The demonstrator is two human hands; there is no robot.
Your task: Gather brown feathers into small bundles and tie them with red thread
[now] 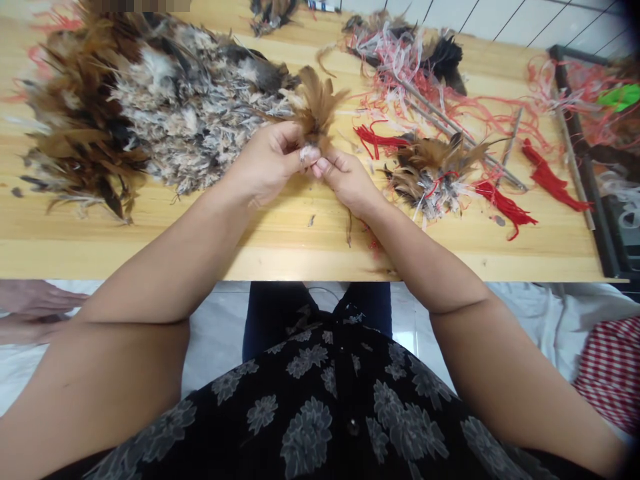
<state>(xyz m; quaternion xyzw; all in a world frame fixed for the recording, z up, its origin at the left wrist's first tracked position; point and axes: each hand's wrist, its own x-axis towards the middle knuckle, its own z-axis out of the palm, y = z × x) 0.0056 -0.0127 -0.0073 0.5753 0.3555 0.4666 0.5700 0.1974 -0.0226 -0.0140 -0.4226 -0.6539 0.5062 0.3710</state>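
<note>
A small bunch of brown feathers [317,100] stands fanned out above my fingertips. My left hand [280,157] pinches its base between thumb and fingers. My right hand [347,177] meets the left at that base, its thumb and forefinger pressed together; what lies between them is too small to make out. Just left of my hands spreads a large pile of feathers [190,113], fluffy grey-white in the middle and brown at the left. Beyond my right hand lies a smaller feather bundle [435,177] with red thread round its pale ends.
Red yarn bundles [553,177] lie at the right of the wooden table [280,257]. Thin sticks [450,127] cross tangled pink and white strings [395,57] at the back. A dark-framed tray [583,140] borders the right end. Another person's hands [37,307] show at the lower left.
</note>
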